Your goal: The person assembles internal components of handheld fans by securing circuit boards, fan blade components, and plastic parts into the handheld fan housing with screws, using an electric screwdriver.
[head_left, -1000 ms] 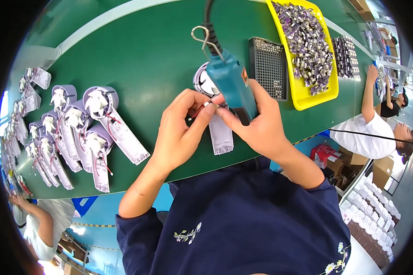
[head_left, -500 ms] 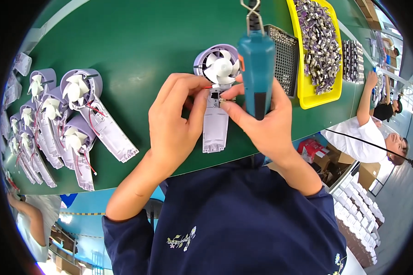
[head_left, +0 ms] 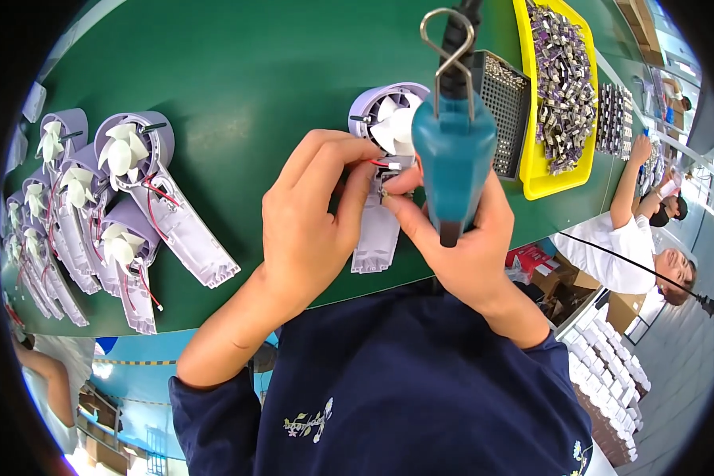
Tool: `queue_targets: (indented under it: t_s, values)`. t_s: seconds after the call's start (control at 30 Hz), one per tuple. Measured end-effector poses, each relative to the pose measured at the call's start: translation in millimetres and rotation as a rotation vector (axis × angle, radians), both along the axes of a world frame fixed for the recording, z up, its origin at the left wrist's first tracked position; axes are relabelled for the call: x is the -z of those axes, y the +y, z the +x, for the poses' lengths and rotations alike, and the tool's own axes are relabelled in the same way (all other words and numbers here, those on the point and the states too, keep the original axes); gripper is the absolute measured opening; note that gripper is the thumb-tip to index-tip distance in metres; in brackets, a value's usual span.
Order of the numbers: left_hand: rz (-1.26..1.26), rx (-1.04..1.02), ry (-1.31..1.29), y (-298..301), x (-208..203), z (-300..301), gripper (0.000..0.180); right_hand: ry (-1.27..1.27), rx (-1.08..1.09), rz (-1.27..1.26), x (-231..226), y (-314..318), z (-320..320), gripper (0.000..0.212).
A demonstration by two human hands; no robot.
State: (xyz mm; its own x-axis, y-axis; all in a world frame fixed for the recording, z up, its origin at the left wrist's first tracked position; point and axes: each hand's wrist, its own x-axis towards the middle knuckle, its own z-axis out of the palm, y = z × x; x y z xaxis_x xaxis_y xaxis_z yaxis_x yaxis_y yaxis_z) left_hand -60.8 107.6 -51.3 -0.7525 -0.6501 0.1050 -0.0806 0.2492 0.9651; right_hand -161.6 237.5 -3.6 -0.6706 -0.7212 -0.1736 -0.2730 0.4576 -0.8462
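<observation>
Head view is showing two bare hands working over a fan [head_left: 377,234] just right of the middle of the frame. This fan is lying on the green bench [head_left: 238,87], its round head pointing up the frame and its handle pointing down. The left hand [head_left: 305,206] is keeping its thumb and forefinger narrow, pinching a red wire [head_left: 381,163] that is ending in a white plug [head_left: 394,166], just below the fan's blades. The right hand [head_left: 470,266] is bringing thumb and forefinger close together, pinching a small part [head_left: 385,192] against the upper end of the handle.

A teal driver [head_left: 454,159] is hanging by its black cable [head_left: 456,51] in front of the right hand, hiding some of it; whether they are touching, I cannot tell. More fans [head_left: 127,151] are lying grouped at the left of the frame, with their wires trailing loose. At the upper right, a yellow tray [head_left: 559,187] is holding a heap of boards [head_left: 563,87], and a black box [head_left: 512,159] is standing just left of it. A co-worker [head_left: 623,242] in white is sitting at the right edge.
</observation>
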Motion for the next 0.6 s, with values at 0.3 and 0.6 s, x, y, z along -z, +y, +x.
queue_targets:
  t_s: [0.3, 0.6]
  values:
    - [-0.003, -0.006, 0.005, -1.7, -0.6, -0.3, 0.015, 0.017, -0.009, 0.023, 8.4, -7.3, -1.4, 0.038]
    - [-0.039, 0.003, 0.002, -1.9, 0.0, 1.2, 0.017, 0.087, -0.022, 0.088, 7.8, -6.7, 0.9, 0.036]
